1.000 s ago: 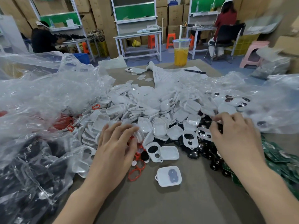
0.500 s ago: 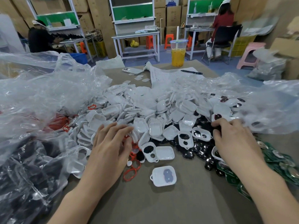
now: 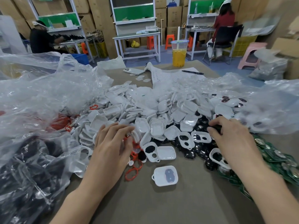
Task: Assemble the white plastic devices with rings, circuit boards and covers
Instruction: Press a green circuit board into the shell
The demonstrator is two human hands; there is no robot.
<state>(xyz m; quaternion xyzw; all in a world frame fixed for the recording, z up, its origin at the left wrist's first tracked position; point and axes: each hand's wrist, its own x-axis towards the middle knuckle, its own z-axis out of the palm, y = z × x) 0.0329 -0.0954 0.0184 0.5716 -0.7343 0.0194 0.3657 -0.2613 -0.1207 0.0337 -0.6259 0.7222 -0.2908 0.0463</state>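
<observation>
My left hand (image 3: 111, 143) lies on the edge of a big heap of white plastic shells (image 3: 145, 110), its fingers loosely bent over a shell and some red rings (image 3: 131, 173). My right hand (image 3: 229, 136) reaches into a patch of black pieces (image 3: 200, 126) and pinches one between thumb and fingers. One white device (image 3: 165, 175) with a grey pad inside lies alone on the table in front of me. A shell with two holes (image 3: 151, 151) and a plain cover (image 3: 166, 152) sit just behind it. Green circuit boards (image 3: 278, 159) spread under my right forearm.
Crumpled clear plastic bags rise at the left (image 3: 40, 102) and right (image 3: 267, 102). A cup of yellow drink (image 3: 179, 54), a phone (image 3: 133, 71), and paper with a pen (image 3: 192, 72) lie at the table's far end. People sit at benches beyond.
My right hand has drawn back from the white covers and settled on the black pieces, closing on one. My left hand has hardly moved on the shells.
</observation>
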